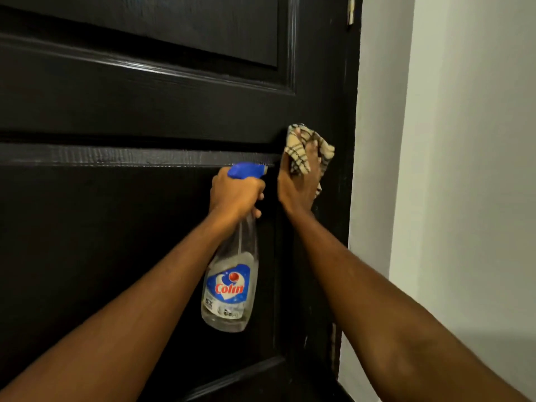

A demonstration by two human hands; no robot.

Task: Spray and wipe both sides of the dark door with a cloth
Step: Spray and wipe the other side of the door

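The dark panelled door [121,111] fills the left and middle of the view. My left hand [236,194] grips the neck of a clear spray bottle [230,288] with a blue trigger head, its nozzle close to the door's middle rail. My right hand [298,181] presses a beige checked cloth [301,149] against the door's right stile, just right of the bottle. The cloth bunches over and between my fingers.
A pale wall [464,169] runs along the right of the door's hinged edge. A hinge [351,11] shows at the top right and another [333,340] lower down the same edge.
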